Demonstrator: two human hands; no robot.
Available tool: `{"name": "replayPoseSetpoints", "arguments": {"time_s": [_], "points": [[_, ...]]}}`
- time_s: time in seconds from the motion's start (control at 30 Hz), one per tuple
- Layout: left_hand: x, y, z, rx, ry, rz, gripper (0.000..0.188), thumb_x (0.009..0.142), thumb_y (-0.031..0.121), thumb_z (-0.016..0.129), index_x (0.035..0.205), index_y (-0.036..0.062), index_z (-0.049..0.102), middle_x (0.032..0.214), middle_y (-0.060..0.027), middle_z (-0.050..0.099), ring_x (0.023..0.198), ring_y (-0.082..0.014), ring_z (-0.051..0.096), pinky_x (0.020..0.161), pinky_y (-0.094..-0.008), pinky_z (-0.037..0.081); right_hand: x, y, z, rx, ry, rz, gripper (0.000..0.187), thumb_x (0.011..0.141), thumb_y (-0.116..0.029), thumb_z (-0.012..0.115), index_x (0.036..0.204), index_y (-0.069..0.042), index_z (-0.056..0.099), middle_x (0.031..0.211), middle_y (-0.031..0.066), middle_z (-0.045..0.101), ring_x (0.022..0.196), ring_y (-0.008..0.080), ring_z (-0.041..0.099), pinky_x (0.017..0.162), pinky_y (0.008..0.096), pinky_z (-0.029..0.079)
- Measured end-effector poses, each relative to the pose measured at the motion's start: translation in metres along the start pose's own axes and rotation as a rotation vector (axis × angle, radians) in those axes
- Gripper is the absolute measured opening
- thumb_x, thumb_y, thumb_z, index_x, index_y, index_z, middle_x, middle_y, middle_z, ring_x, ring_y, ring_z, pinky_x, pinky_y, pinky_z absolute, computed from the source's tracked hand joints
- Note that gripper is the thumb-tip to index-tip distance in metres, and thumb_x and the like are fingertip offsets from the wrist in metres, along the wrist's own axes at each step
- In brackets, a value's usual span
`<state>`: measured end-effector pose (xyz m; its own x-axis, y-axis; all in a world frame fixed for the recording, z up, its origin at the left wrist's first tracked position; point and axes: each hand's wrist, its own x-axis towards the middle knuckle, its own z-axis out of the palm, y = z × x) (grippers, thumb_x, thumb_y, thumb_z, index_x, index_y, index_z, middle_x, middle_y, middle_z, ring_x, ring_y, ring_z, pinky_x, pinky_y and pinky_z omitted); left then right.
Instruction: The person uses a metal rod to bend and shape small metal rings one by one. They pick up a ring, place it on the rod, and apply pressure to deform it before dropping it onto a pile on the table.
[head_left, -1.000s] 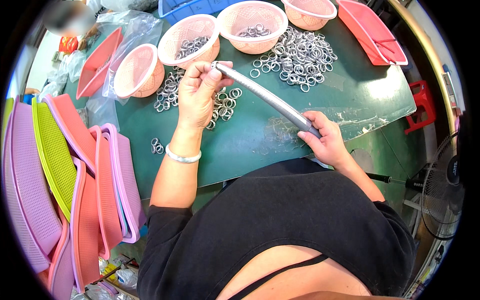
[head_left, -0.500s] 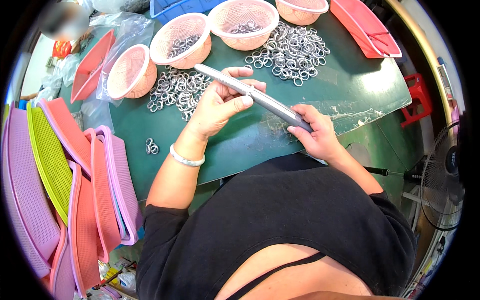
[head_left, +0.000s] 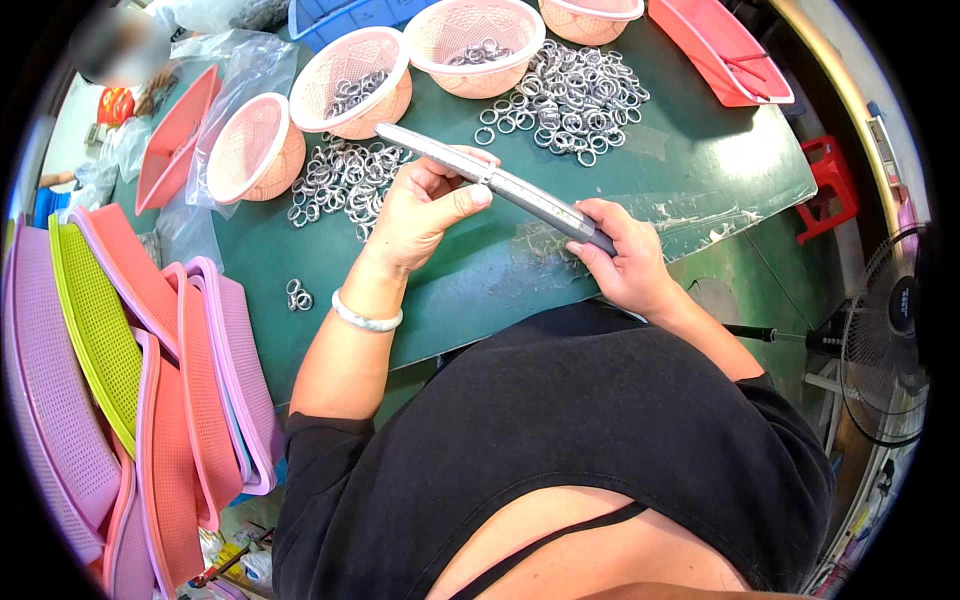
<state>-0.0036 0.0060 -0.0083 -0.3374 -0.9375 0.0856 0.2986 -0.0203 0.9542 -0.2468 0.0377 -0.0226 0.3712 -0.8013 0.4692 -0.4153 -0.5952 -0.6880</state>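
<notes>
While the right hand (head_left: pixel 632 262) grips the ring mandrel (head_left: pixel 535 199) at its thick dark end, tilted above the table (head_left: pixel 460 290), the left hand (head_left: pixel 415 218) appears to pinch a ring (head_left: pixel 488 174) around the shaft. Forced too hard down the taper, the ring could jam or stretch; a loose pinch might let it slide off. Compared with one second ago, it sits midway along rather than at the narrow tip.
</notes>
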Motion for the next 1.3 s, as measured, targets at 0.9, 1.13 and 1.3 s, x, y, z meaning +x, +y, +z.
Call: {"name": "replayPoseSetpoints", "arguments": {"time_s": [0.9, 1.13, 1.3], "points": [[0.024, 0.018, -0.010, 1.698, 0.099, -0.154, 0.025, 0.070, 0.026, 0.069, 0.082, 0.0043, 0.064, 0.087, -0.0138, 0.060, 0.081, -0.0294, 0.058, 0.073, -0.0366, 0.047, -0.013, 0.015, -0.003, 0.467, 0.065, 0.264, 0.027, 0.081, 0.002, 0.059, 0.106, 0.003, 0.049, 0.082, 0.0038, 0.057, 0.072, 0.0062, 0.051, 0.064, 0.0203, 0.042], [0.019, 0.021, -0.027, 0.034, 0.323, -0.135, 0.018, 0.080, 0.005, 0.061, 0.097, 0.0014, 0.057, 0.082, -0.0060, 0.063, 0.072, -0.0128, 0.061, 0.061, -0.0211, 0.049, -0.013, 0.016, -0.005, 0.410, 0.035, 0.253, 0.028, 0.078, 0.001, 0.062, 0.104, 0.001, 0.051, 0.081, 0.0044, 0.057, 0.071, 0.0085, 0.052, 0.065, 0.0219, 0.042], [0.022, 0.017, -0.031, -0.550, 0.173, 0.109, 0.016, 0.088, 0.006, 0.053, 0.102, -0.0012, 0.054, 0.090, -0.0104, 0.062, 0.080, -0.0175, 0.062, 0.070, -0.0235, 0.054, -0.010, 0.011, -0.007, 0.255, -0.022, 0.189, 0.029, 0.076, -0.001, 0.064, 0.102, 0.001, 0.052, 0.078, 0.0087, 0.059, 0.068, 0.0135, 0.056, 0.062, 0.0253, 0.045]]}}
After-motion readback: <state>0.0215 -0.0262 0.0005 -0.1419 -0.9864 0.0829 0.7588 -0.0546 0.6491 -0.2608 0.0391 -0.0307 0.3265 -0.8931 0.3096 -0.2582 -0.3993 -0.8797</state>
